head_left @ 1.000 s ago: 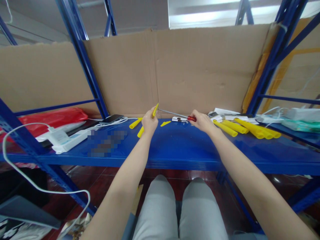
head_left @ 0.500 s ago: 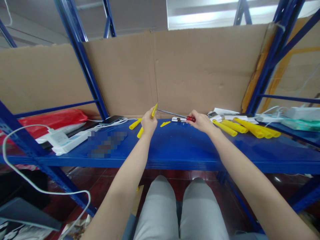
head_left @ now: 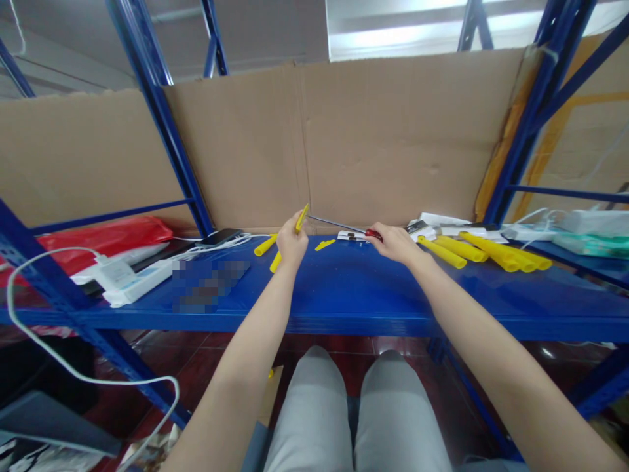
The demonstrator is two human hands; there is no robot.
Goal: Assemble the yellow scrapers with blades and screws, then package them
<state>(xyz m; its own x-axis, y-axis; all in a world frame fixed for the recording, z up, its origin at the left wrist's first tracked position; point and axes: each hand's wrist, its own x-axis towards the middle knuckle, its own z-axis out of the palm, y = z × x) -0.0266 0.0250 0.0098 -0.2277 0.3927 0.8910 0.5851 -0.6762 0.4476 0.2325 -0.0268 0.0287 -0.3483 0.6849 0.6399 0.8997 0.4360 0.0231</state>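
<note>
Grip: my right hand [head_left: 394, 242] closes on the red-handled tool [head_left: 373, 234], its shaft [head_left: 337, 223] aimed between nine and ten o'clock at the yellow piece [head_left: 301, 220] clenched in my left hand [head_left: 292, 244]. Barely anything has shifted this last second; I judge the step unfinished. Left arm [head_left: 246, 357] reaches toward one o'clock, right arm [head_left: 472, 328] toward ten.
</note>
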